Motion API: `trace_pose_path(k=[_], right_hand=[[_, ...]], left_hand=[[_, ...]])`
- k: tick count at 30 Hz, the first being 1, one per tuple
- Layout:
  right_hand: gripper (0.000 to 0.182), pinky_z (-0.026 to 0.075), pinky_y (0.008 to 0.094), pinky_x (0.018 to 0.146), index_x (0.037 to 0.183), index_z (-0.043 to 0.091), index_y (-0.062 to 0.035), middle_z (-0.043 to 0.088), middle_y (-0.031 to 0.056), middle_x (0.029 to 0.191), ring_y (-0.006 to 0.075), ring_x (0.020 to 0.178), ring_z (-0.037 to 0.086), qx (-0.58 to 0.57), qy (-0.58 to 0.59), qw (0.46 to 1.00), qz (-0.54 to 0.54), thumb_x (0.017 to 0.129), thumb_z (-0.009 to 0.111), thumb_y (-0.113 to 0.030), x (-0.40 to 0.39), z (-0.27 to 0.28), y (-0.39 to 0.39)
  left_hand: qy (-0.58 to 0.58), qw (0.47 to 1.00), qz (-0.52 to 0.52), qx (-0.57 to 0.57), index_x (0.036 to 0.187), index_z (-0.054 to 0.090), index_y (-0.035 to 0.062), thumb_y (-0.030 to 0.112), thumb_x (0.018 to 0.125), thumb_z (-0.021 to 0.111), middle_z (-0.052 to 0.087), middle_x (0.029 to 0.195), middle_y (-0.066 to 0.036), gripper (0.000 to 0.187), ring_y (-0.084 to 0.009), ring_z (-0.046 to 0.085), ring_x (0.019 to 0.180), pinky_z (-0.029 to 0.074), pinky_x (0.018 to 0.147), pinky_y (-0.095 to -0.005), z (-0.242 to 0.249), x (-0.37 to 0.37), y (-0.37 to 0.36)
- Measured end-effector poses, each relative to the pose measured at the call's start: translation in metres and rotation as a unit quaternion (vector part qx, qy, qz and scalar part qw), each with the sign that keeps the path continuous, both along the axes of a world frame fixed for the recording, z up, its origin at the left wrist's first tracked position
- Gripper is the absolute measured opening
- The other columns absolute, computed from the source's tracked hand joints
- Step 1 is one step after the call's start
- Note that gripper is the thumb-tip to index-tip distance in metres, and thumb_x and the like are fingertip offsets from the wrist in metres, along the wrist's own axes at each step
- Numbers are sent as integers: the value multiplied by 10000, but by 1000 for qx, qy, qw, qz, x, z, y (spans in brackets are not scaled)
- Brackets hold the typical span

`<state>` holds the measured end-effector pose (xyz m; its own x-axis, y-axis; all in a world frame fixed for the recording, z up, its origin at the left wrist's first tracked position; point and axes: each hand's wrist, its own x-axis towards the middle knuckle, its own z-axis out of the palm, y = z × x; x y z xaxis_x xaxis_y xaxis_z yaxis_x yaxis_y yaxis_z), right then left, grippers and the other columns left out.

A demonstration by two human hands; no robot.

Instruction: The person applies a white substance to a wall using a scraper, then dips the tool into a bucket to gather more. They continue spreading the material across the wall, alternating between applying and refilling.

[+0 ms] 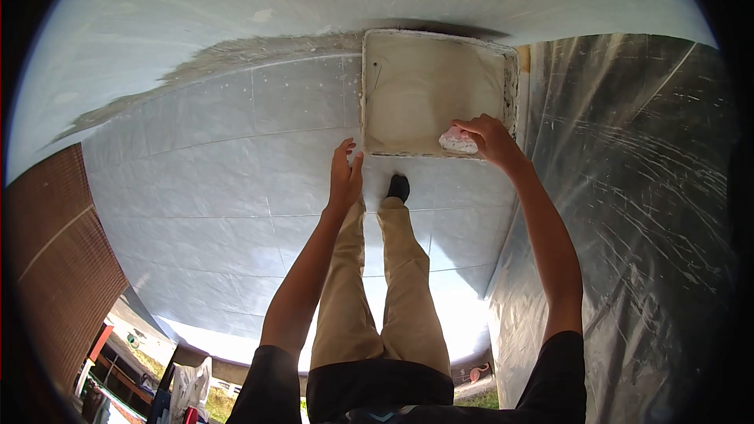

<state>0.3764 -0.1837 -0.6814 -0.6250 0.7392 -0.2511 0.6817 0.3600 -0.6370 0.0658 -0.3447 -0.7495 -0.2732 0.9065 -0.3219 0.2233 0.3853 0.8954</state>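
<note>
In the head view, a rectangular tray (514,102) with a chipped, stained rim lies ahead of me against a pale wall, its inside a smooth cream colour. My right hand (488,140) is over the tray's near right corner. Its fingers are closed around a crumpled white and pink lump (458,140) that looks like a wet rag, partly hidden by the hand. Just left of the tray's near left corner is my left hand (345,173), holding nothing, with thumb and fingers apart and slightly bent.
Grey sheeting with seams covers the floor (212,180). Dark, creased plastic sheeting (628,188) hangs along the right. A brown corrugated panel (59,259) stands at the left. My dark shoe (399,187) is close to the tray's near edge.
</note>
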Motion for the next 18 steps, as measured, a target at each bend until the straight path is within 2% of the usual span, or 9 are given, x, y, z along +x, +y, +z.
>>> trace_pose_path(k=[3,7,10,13,15,16,18], right_hand=[[416,514,409,831,1215,705,-124,724,115,924,297,859,633,-18,7,1000,-11,845,629,50,-9,2,1],[422,511,418,818,1210,708,-118,720,137,920,318,843,633,3,35,999,-1,835,627,58,-25,-1,4],[420,521,415,803,1206,705,-94,723,155,921,342,829,646,5,8,1000,13,825,619,61,-34,-6,7],[390,538,399,765,1201,701,-64,725,167,893,319,784,681,-15,44,999,-20,838,613,48,-37,-11,10],[351,545,372,719,1201,696,-45,719,181,845,250,744,703,-122,3,984,-131,869,610,29,-40,1,11],[351,545,372,719,1201,696,-45,719,181,845,250,744,703,-114,7,985,-131,869,610,29,-41,9,12],[295,556,340,716,1201,703,-53,729,161,865,179,729,688,-168,0,965,-201,924,606,-15,-40,30,12]], left_hand=[[3,1000,-3,6,1369,481,-11,195,1018,537,567,1260,-205,411,-316,547,1159,427,1007,-410,-1,-1,-2],[2,1000,-1,-4,1366,483,-14,194,1016,539,566,1262,-205,411,-317,546,1166,421,1017,-409,4,-1,-2],[20,1000,-7,18,1364,484,-15,199,1015,537,566,1265,-206,413,-320,545,1172,415,1029,-412,6,-3,-2],[31,999,-31,18,1409,455,17,235,1043,495,534,1327,-170,428,-268,514,1233,391,1056,-385,12,-8,-1],[61,997,-22,30,1363,485,-9,205,1015,529,563,1275,-207,411,-328,538,1188,403,1047,-421,22,-10,2],[64,997,-22,38,1363,485,-9,205,1015,529,563,1275,-207,411,-328,538,1188,403,1047,-421,29,-13,4],[64,996,-28,53,1355,488,-9,203,1015,527,558,1283,-208,403,-330,533,1196,398,1052,-423,42,-17,6]])
